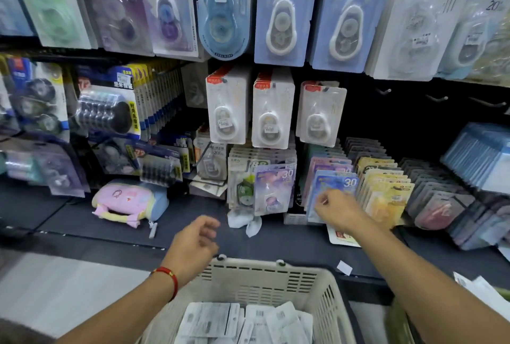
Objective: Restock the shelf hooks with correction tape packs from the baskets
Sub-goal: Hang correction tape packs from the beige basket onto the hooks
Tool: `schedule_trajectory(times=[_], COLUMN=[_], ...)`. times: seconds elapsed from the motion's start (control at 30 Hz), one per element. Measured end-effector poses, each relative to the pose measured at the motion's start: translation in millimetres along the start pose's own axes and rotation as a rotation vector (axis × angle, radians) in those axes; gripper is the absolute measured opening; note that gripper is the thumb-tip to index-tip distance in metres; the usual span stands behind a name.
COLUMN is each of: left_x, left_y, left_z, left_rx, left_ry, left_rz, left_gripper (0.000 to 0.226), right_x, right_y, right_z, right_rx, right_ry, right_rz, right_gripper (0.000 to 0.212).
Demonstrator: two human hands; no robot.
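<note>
A: Far from finished, by the look of it. Cream basket [276, 283] at bottom centre, with a heap of white-backed packs [242, 324] lying barcode side up inside.

B: And on the hooks?

A: Three white-carded rows [271, 111] at centre already hung. Right of them, against the dark back panel, several bare hooks [437, 98] waiting to be filled.

B: Hands?

A: Right hand [339, 209] at centre right, reaching into the standing rows on the shelf, fingers curled at the blue card [335, 186]. Pinching its edge or only touching it: cannot tell. Left hand [197, 241] hovering above the basket's far rim, loosely curled, holding nothing, red cord [168, 274] at the wrist.

B: Anything legible?

A: "30" on the purple card [274, 189] and again on the blue one. "88" just behind the purple. "20" on a clear pack left of those. "3.9", probably, at upper left. "20" once more at the far upper right. Chinese brand lettering too blurred to read.
</note>
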State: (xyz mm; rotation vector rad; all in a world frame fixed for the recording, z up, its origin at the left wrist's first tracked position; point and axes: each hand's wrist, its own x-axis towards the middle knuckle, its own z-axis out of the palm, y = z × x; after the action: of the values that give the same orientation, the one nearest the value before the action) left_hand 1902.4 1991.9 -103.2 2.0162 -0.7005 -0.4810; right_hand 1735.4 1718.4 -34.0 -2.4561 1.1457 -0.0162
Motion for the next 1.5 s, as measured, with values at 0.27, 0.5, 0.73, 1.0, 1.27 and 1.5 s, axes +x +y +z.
schedule_trajectory(times=[0.27, 0.5, 0.73, 1.0, 1.27, 1.5], left_x=[-60.5, -55.2, -55.5, -58.7, -56.4, -56.8], left_y=[-129.9, -137.8, -124.7, -114.6, -119.4, -121.4], left_z=[8.1, 30.2, 83.6, 93.3, 95.2, 97.2], left_rx=[0.585, 0.590, 0.556, 0.670, 0.679, 0.671], left_ry=[0.153, 0.073, 0.043, 0.086, 0.115, 0.118], left_rz=[-0.367, -0.350, -0.227, -0.255, -0.219, -0.156], left_gripper=[0.090, 0.086, 0.097, 0.096, 0.095, 0.094], right_x=[-79.4, -81.5, -67.8, -84.3, -88.7, -102.2], right_y=[97.6, 148.8, 157.0, 83.4, 86.9, 79.0], right_z=[147.2, 176.1, 172.2, 299.5, 333.5, 329.9], right_rx=[-0.287, -0.274, -0.513, -0.354, -0.305, -0.265], right_ry=[-0.300, 0.000, 0.180, -0.492, -0.655, -0.590], right_rz=[0.149, 0.087, -0.163, -0.161, -0.054, 0.042], right_gripper=[0.090, 0.086, 0.067, 0.046, 0.061, 0.081])
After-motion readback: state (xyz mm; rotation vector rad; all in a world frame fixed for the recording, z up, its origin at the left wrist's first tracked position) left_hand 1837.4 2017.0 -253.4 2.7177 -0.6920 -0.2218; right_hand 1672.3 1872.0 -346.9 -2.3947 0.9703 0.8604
